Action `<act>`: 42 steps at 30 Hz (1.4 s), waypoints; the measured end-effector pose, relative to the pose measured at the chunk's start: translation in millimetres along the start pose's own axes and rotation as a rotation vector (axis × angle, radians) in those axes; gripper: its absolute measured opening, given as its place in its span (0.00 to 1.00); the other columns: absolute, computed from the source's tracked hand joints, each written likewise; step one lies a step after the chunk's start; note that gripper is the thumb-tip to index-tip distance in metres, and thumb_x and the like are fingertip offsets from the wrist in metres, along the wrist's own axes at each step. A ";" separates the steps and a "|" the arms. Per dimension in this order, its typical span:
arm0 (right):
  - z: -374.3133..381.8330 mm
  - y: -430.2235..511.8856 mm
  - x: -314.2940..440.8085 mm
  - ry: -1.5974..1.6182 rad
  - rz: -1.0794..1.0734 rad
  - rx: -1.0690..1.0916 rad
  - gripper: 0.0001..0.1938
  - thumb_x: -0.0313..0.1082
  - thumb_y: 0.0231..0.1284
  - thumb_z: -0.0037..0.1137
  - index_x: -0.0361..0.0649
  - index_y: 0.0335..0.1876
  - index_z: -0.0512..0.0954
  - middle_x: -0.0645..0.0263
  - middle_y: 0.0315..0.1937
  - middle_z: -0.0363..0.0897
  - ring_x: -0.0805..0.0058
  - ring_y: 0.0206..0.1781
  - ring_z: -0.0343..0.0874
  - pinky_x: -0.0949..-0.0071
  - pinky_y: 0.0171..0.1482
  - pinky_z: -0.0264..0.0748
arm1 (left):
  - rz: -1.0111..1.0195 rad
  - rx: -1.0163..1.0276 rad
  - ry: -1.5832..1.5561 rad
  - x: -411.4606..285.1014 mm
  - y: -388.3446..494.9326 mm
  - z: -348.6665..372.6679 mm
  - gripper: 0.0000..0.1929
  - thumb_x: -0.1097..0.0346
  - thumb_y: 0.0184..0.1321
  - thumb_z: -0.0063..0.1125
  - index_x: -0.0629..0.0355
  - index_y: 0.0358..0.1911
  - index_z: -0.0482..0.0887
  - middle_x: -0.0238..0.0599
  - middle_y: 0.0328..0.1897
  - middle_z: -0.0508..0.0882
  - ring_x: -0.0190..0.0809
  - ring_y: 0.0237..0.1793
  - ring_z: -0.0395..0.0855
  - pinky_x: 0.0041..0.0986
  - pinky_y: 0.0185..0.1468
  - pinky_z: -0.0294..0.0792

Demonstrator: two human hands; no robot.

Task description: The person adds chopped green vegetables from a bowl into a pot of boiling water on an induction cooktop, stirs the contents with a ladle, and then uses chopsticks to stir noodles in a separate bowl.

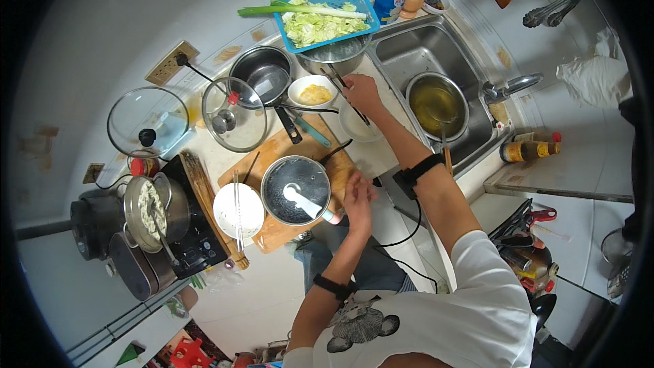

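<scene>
My right hand [361, 93] holds a pair of dark chopsticks [334, 81] above a pale round bowl [357, 123] near the sink. Close to it stands a white bowl with beaten egg or similar yellow food [312, 93]. My left hand [359, 195] is raised with its fingers apart, holding nothing, over the right edge of the wooden cutting board [337, 163]. Beside it on the board is a dark round pan [296, 176] with a white utensil lying across it. Left of the pan, light chopsticks rest across a white bowl [238, 214].
A blue basket of chopped cabbage and a leek [327, 25] sits on a metal pot. The sink [409, 56] holds a bowl of yellowish liquid [437, 105]. At left, a steel pot [176, 204] stands on a black cooktop [199, 250]. Glass lids [148, 122] and a saucepan [261, 74] stand behind.
</scene>
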State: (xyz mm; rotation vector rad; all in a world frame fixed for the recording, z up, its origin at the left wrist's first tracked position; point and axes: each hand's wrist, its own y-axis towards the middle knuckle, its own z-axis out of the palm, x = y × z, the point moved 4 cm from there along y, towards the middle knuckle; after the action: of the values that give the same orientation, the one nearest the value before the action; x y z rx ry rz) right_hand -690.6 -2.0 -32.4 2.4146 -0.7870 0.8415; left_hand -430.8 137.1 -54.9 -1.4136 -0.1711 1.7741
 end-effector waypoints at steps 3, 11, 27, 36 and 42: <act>-5.2 -4.6 -12.3 0.365 0.221 0.166 0.07 0.27 0.53 0.65 0.33 0.36 0.82 0.55 0.29 0.85 0.65 0.26 0.86 0.67 0.33 0.83 | 0.018 -0.074 -0.110 0.6 36.2 20.9 0.26 0.56 0.75 0.51 0.56 0.72 0.63 0.40 0.50 0.82 0.33 0.40 0.80 0.26 0.46 0.74; 19.5 12.7 -15.9 -0.064 -0.184 0.067 0.10 0.29 0.51 0.69 0.31 0.36 0.82 0.58 0.25 0.83 0.75 0.22 0.82 0.74 0.26 0.78 | -0.076 -0.082 -0.262 -9.8 99.6 53.0 0.33 0.52 0.75 0.50 0.41 0.77 0.48 0.45 0.61 0.77 0.42 0.50 0.82 0.33 0.53 0.79; -138.5 -97.1 9.0 0.201 0.217 -0.164 0.09 0.26 0.54 0.64 0.39 0.41 0.79 0.64 0.27 0.78 0.77 0.26 0.78 0.76 0.32 0.73 | -0.125 0.008 -0.365 2.4 97.6 71.6 0.30 0.48 0.76 0.48 0.37 0.73 0.48 0.40 0.72 0.64 0.49 0.63 0.75 0.43 0.58 0.78; -199.7 -225.2 43.3 0.540 0.484 -0.062 0.09 0.29 0.71 0.56 0.33 0.37 0.83 0.64 0.31 0.82 0.79 0.26 0.76 0.80 0.32 0.71 | -0.293 0.157 -0.115 -7.9 -18.9 39.2 0.23 0.48 0.75 0.48 0.42 0.65 0.56 0.34 0.70 0.64 0.44 0.65 0.73 0.45 0.56 0.77; -235.4 -288.1 95.3 0.753 0.589 -0.010 0.10 0.30 0.69 0.58 0.29 0.38 0.84 0.58 0.33 0.85 0.78 0.26 0.81 0.78 0.28 0.78 | -0.348 0.323 0.037 -21.4 -101.9 -25.1 0.21 0.47 0.76 0.48 0.43 0.62 0.57 0.35 0.67 0.65 0.43 0.65 0.74 0.46 0.56 0.79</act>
State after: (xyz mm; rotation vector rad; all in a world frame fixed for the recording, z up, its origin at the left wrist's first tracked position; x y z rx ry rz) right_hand -538.6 310.4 131.2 1.6164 -1.1601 1.8026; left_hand -356.4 178.3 10.2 -1.1074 -0.0978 1.4151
